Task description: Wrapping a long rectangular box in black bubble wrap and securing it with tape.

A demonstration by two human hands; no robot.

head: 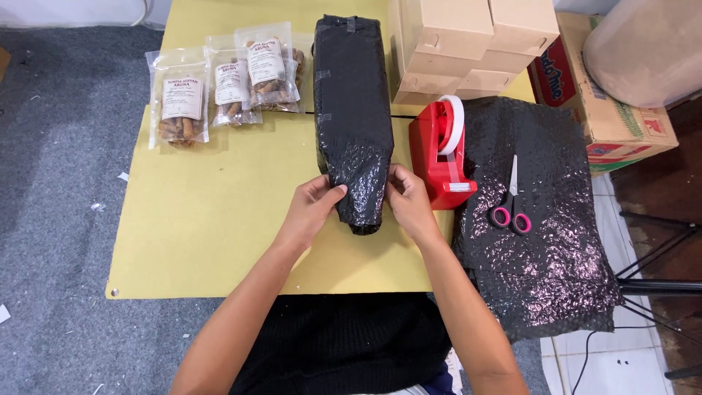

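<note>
Left hand (313,207) and right hand (409,202) each pinch the near end of the black parcel (352,110), lying mid-table (205,234); tape dispenser (441,153) just beside it.

A low yellow board tabletop (197,227) is seen laid over grey carpet (58,219) flecked with white scraps. To the right, white floor tiles (629,358) are crossed by black metal stand legs (658,285) and a thin cable.
</note>
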